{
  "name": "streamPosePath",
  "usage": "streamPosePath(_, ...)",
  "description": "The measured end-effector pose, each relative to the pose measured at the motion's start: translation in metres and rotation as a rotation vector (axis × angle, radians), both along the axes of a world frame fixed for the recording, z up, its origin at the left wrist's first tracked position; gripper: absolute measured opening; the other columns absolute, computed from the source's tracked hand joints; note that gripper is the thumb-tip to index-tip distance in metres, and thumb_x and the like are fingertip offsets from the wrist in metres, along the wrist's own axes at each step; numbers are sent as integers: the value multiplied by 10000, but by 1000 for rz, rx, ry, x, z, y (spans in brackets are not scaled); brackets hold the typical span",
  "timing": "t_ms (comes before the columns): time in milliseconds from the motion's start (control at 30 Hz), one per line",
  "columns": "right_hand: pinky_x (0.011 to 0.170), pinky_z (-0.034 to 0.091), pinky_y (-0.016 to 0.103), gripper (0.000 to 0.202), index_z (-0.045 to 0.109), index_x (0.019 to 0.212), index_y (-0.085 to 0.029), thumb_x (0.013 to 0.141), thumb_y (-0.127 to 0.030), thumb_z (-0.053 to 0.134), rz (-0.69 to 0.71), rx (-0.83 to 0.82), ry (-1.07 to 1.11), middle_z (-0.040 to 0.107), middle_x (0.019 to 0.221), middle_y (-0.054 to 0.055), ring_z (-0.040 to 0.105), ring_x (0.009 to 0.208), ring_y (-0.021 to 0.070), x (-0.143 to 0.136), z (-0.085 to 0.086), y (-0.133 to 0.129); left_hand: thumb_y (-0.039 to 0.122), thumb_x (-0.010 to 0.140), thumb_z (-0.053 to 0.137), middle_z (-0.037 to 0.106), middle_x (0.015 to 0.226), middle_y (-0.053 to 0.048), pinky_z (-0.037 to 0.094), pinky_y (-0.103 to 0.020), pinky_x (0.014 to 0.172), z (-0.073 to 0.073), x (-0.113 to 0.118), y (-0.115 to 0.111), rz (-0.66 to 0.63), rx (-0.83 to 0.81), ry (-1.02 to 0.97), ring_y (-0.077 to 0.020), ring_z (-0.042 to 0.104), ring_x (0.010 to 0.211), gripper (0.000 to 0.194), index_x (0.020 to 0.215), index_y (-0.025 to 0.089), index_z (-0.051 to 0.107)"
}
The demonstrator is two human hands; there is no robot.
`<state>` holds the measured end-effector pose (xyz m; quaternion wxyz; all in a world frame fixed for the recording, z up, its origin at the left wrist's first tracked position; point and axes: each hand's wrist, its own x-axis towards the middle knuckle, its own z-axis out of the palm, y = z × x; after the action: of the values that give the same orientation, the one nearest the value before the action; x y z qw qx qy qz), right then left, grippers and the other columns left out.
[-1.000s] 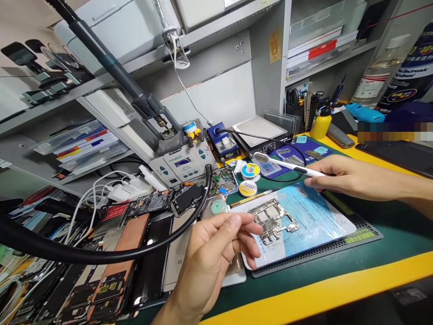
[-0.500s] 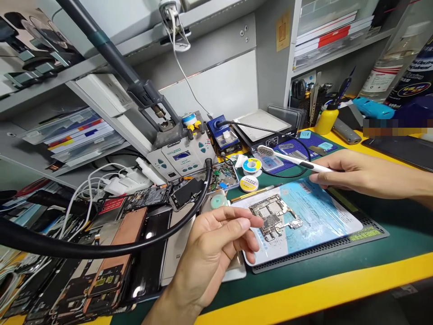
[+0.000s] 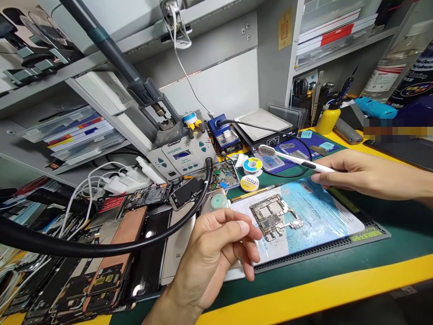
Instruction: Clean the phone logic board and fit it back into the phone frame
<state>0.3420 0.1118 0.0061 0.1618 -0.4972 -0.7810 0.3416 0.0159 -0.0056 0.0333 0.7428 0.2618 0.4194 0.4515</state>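
Observation:
In my right hand (image 3: 355, 174) is a white and black toothbrush (image 3: 296, 159), gripped by the handle. Its bristle head points left, above the back of the bench mat. Below it lies a bare phone circuit board (image 3: 272, 216), flat on a blue and white sheet (image 3: 321, 214) that looks wet in places. My left hand (image 3: 219, 253) hovers just left of the board with loosely curled, parted fingers. Nothing shows in it, and the thumb lies close to the index finger. A dark perforated mat (image 3: 375, 230) sticks out from under the sheet.
Phones and phone parts (image 3: 111, 253) crowd the left side, crossed by a thick black hose (image 3: 135, 249). Behind stand a hot air station (image 3: 184, 155), solder spools (image 3: 252, 165) and a hot plate (image 3: 264, 128). A yellow bottle (image 3: 328, 118) stands at the back right.
The fingers of my left hand have dropped slightly and spread a little. My right hand keeps the toothbrush in nearly the same place. The circuit board lies as before.

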Motion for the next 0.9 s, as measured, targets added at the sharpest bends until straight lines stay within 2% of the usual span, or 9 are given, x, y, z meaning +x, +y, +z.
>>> streamPosePath(133,551,302,318,818,551,648,-230,845,-1024,573,1,3,-4,427,703,-4,382,614,173,0,-1,1,304,619,1070,773,668,-38,535,-187,341,-1,-1,0,-4,-13,20,-120,668,482,349,729,128,789)
streamPosePath(267,550,305,318,817,551,650,-232,845,-1024,576,0,2,-11,425,697,-5,380,611,173,0,0,0,386,650,1060,716,579,-56,518,-177,335,-2,0,2,-52,-14,46,-112,627,437,403,678,95,784)
streamPosePath(500,534,278,318,855,521,620,-239,813,-1072,546,-4,-3,-16,386,654,-16,342,578,164,-5,7,-4,401,719,1027,867,955,-130,612,-222,420,-1,1,2,-47,34,52,-179,779,590,351,811,106,862)
streamPosePath(600,545,278,317,868,532,626,-236,802,-1087,535,6,-8,-12,388,656,-19,340,580,163,-5,7,-4,413,818,981,867,940,-153,621,-212,461,-2,0,-2,-38,95,116,-181,786,602,329,871,104,880)
streamPosePath(700,556,278,317,861,526,638,-234,818,-1075,543,15,-12,-7,383,655,-25,340,578,159,-4,6,-3,401,933,905,845,807,-129,610,-180,499,-4,0,-7,-19,167,212,-148,752,536,285,955,117,888)
streamPosePath(767,564,282,318,856,529,649,-232,825,-1070,547,16,-17,-7,388,656,-26,347,579,160,-5,6,-3,408,936,906,840,791,-115,605,-183,496,-5,0,-9,-8,200,249,-138,732,508,282,966,128,887)
streamPosePath(900,577,288,318,855,521,657,-230,818,-1068,564,15,-18,-10,392,672,-26,349,596,162,-4,7,-4,388,901,936,863,962,-85,604,-184,489,-5,3,-11,50,253,281,-130,740,607,228,977,180,880)
